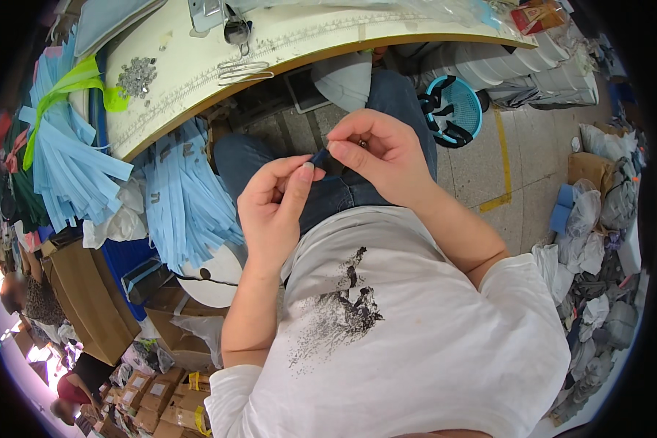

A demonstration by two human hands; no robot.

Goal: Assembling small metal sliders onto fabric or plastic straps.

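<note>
Above my lap, my left hand (pixel 276 203) is closed, its thumb and forefinger pinching a small dark blue piece (pixel 319 158), perhaps a folded strip of cloth. My right hand (pixel 387 155) is closed too. Its thumb and forefinger meet at the piece's upper right end, a short way from the left fingertips. A small shiny spot shows among the curled right fingers; I cannot make out what it is. Most of the dark blue piece is hidden by my fingers.
Ahead is a pale table (pixel 182 44) with a wooden edge, bearing a pile of small metal bits (pixel 136 77) and a wire frame (pixel 244 71). Light blue strips (pixel 186 197) hang at left. A turquoise basket (pixel 460 109) stands right of my knees. Cardboard boxes (pixel 87 292) stack at left.
</note>
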